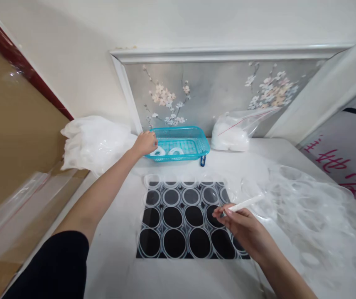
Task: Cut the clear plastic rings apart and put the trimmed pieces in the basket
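My left hand reaches over the left end of a turquoise plastic basket, its fingers curled down and closed. Whatever they hold, if anything, is hidden. Just below the fingertips lies a white ring-like piece, and a second white ring-like piece lies to its right in the basket. In my right hand, a slim white pen-shaped stick is gripped between thumb and fingers, slanting up to the right. That hand hovers at the right side of a black sheet covered with rows of clear rings.
Many clear plastic rings are heaped on the white table's right side. White plastic bags sit at the left, and a zip bag with white contents leans at the back. A small blue tool lies before the basket. Cardboard stands left.
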Available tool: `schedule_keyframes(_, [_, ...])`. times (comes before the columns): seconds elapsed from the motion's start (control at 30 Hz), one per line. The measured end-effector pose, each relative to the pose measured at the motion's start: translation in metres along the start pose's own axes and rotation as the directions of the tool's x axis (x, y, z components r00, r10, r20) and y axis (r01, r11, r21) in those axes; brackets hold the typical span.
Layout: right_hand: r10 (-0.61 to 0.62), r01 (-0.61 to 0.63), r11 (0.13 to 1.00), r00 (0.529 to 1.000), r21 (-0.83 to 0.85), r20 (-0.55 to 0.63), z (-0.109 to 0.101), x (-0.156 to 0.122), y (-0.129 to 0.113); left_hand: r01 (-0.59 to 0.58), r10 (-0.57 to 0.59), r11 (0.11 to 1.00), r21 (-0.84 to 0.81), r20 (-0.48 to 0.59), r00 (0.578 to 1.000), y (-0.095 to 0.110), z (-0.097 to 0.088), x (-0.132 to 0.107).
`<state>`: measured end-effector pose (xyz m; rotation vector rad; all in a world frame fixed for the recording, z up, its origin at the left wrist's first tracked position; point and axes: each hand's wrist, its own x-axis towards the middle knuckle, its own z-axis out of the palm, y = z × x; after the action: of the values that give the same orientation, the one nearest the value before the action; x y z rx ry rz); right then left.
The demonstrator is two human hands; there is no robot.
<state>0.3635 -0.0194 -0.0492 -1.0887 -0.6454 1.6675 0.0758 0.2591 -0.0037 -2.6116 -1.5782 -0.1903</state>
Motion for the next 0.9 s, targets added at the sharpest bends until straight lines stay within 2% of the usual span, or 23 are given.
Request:
schedule_keyframes(0.1, [-0.011,0.011,0.999,1.000,-0.034,-0.001,-0.003,-0.001,-0.001,-0.094,0.089,0.995,0.039,0.131,0.987,-0.004,0.001,-0.003])
schedule_keyframes(0.27, [0.002,-0.002,0.999,1.000,-0.047,-0.006,-0.007,-0.006,-0.003,-0.142,0.129,0.990,0.018,0.316,0.940,-0.009,-0.002,0.006])
schedule_keyframes(0.37, [-0.015,0.015,0.998,1.000,-0.063,-0.006,-0.007,-0.008,-0.005,-0.135,0.136,0.990,-0.027,0.346,0.928,-0.006,-0.009,0.011])
schedule_keyframes(0.47, [-0.038,0.038,0.996,0.999,-0.078,-0.005,-0.007,-0.010,-0.009,-0.111,0.131,0.990,-0.082,0.301,0.945,0.006,-0.017,-0.002])
schedule_keyframes(0.53, [-0.060,0.060,0.993,0.998,-0.106,-0.002,-0.010,-0.011,-0.012,-0.089,0.124,0.981,-0.170,0.209,0.970,0.020,-0.020,-0.024])
schedule_keyframes(0.6, [-0.107,0.105,0.976,0.994,-0.189,0.001,-0.017,-0.013,-0.018,-0.074,0.113,0.937,-0.342,0.096,0.989,0.037,-0.020,-0.057])
schedule_keyframes(0.63, [-0.148,0.144,0.959,0.989,-0.244,0.000,-0.021,-0.014,-0.020,-0.105,0.153,0.913,-0.394,0.093,0.984,0.046,-0.019,-0.075])
schedule_keyframes(0.67, [-0.202,0.191,0.935,0.979,-0.298,-0.006,-0.025,-0.015,-0.023,-0.161,0.225,0.895,-0.416,0.111,0.968,0.055,-0.017,-0.093])
schedule_keyframes(0.73, [-0.311,0.274,0.882,0.950,-0.383,-0.037,-0.033,-0.017,-0.026,-0.299,0.401,0.868,-0.397,0.204,0.893,0.068,-0.013,-0.128])
schedule_keyframes(0.8, [-0.363,0.301,0.850,0.929,-0.431,-0.068,-0.036,-0.018,-0.025,-0.340,0.446,0.867,-0.365,0.261,0.856,0.076,-0.009,-0.159])
schedule_keyframes(0.83, [-0.363,0.295,0.845,0.929,-0.446,-0.073,-0.035,-0.017,-0.022,-0.327,0.424,0.883,-0.337,0.272,0.864,0.078,-0.007,-0.172])
schedule_keyframes(0.9, [-0.327,0.266,0.828,0.944,-0.494,-0.040,-0.026,-0.012,-0.016,-0.259,0.326,0.930,-0.259,0.260,0.909,0.080,-0.004,-0.195])
